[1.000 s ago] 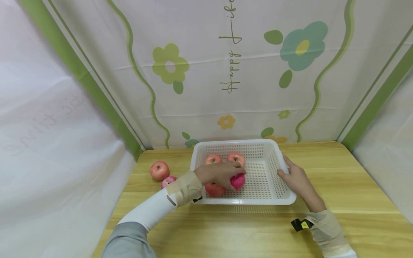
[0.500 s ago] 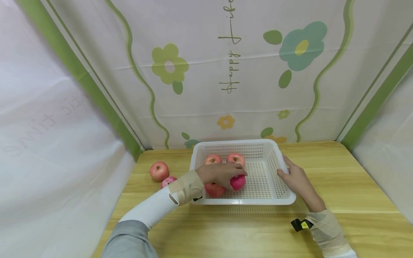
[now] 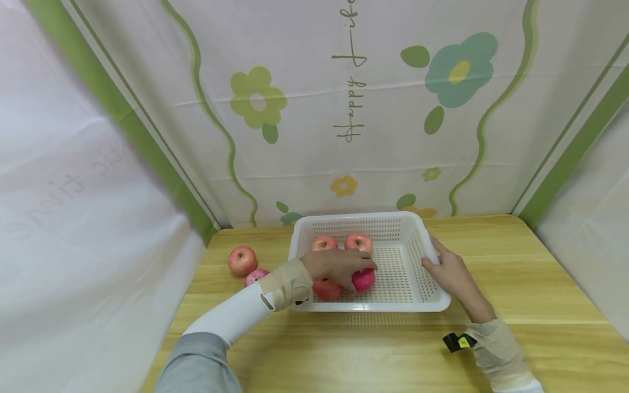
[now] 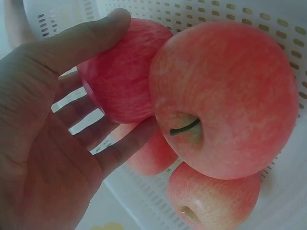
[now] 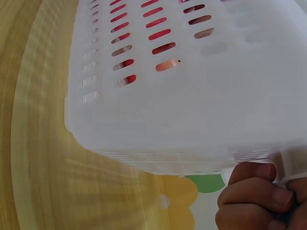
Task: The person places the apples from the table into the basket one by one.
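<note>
Three round pale-red apples (image 4: 240, 86), plus one deep-pink apple (image 3: 363, 280) clasped in the left hand's grip (image 3: 339, 265), are contained by a rectangular white plastic basket (image 3: 383, 307), gripped at one end by the right hand (image 3: 449, 270); work is judged part-done, two round reddish apples (image 3: 242, 261) left on the wood-grained bench (image 3: 344, 355)

We see the left hand (image 4: 53, 136) at nine o'clock, holding a red apple (image 4: 120, 72) at ten over a white basket (image 4: 283, 196); a stemmed apple (image 4: 230, 91) at two, a paler apple (image 4: 223, 199) at five, a half-hidden apple (image 4: 153, 155) at six.
</note>
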A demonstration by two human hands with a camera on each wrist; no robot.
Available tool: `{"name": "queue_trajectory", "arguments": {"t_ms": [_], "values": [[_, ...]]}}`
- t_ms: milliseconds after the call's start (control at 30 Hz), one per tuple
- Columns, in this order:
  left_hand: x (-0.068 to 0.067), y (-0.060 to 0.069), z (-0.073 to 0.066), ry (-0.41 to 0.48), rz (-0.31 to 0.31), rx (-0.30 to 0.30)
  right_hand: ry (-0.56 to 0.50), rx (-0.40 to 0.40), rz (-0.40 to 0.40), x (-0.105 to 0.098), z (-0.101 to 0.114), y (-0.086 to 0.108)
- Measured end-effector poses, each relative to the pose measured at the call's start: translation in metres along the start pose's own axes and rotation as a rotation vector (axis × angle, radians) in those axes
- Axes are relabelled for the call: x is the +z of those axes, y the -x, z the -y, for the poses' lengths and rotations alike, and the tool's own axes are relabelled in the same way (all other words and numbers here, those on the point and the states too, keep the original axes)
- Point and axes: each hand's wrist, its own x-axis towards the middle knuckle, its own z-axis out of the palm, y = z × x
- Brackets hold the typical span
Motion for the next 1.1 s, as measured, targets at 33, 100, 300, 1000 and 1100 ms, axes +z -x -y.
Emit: {"name": "queue_trajectory", "arguments": {"t_ms": [33,100,300,1000,1100], "values": [[0.0,-0.001,0.0,-0.003,0.003,0.0,-0.001,0.001,0.0,0.0,0.0,0.0],[0.0,-0.001,0.0,-0.015,0.01,0.004,-0.003,0.003,0.001,0.0,0.0,0.0],[0.001,-0.005,-0.003,-0.066,0.026,0.004,-0.013,-0.003,0.004,0.0,0.001,0.0],[0.005,-0.012,-0.004,-0.114,0.03,0.005,0.003,0.005,0.0,-0.001,-0.001,-0.001],[0.005,-0.012,-0.004,-0.108,0.028,0.005,0.001,0.004,0.003,0.0,-0.002,-0.001]]}}
